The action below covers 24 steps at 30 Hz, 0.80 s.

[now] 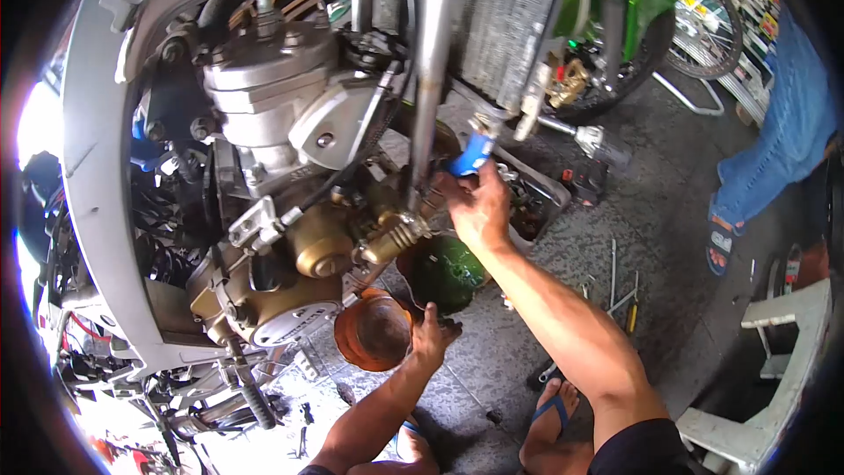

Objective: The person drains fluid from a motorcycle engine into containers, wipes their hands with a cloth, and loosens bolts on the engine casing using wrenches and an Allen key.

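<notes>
My right hand [479,209] is raised below the radiator [501,35], with thumb and fingers closed around a short blue hose [476,155] at the radiator's lower outlet. Lower down, my left hand [430,339] grips the near rim of a basin holding green liquid [444,273], its thumb at the edge. Just left of that hand, an orange bowl [345,345] sits below the motorcycle engine [272,88]. A silver tube [431,53] runs down between the engine and the radiator.
Wrenches [614,268] and a yellow-handled tool [631,317] lie on the grey floor. A tray of parts [552,189] stands behind my right hand. To the right are a pale stool [756,431] and a person's jeans leg [778,132]. A green motorcycle fender [646,0] is at the back.
</notes>
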{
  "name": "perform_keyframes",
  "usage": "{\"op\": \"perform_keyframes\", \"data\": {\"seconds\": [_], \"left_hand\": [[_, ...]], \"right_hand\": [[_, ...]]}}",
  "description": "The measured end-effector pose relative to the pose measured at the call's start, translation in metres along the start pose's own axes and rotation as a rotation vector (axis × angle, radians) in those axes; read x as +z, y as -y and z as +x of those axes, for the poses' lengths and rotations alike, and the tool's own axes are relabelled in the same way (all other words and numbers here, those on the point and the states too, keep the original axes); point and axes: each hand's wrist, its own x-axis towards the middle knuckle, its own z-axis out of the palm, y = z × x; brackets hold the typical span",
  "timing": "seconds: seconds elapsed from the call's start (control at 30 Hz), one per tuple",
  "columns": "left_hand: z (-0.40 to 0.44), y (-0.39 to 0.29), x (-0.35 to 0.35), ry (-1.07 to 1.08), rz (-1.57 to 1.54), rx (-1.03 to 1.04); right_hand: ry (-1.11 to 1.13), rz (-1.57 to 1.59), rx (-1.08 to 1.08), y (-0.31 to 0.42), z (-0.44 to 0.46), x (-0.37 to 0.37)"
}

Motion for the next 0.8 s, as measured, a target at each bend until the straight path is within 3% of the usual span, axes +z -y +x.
{"op": "perform_keyframes", "data": {"seconds": [0.07,0.1,0.2,0.33,0.63,0.73,0.8], "left_hand": [[0.0,0.003,-0.006,0.04,0.007,-0.021],[-0.003,0.001,-0.005,0.048,-0.001,-0.034],[-0.012,-0.006,-0.004,0.056,0.001,-0.053],[-0.019,-0.012,-0.01,0.089,0.002,-0.068],[-0.017,-0.012,-0.018,0.154,0.0,-0.166],[-0.016,-0.012,-0.022,0.122,0.037,-0.194],[-0.015,-0.005,-0.028,0.277,0.273,0.009]], "right_hand": [[-0.024,0.295,0.001,-0.014,0.005,0.016],[0.025,0.261,0.107,-0.01,0.003,0.016],[-0.001,0.708,0.199,-0.011,0.004,0.024],[0.09,0.821,0.39,0.026,0.011,0.019],[0.3,0.978,0.623,-0.002,0.022,-0.001],[0.446,0.839,0.627,0.005,0.029,-0.013],[0.498,0.823,0.613,0.009,0.031,-0.025]]}}
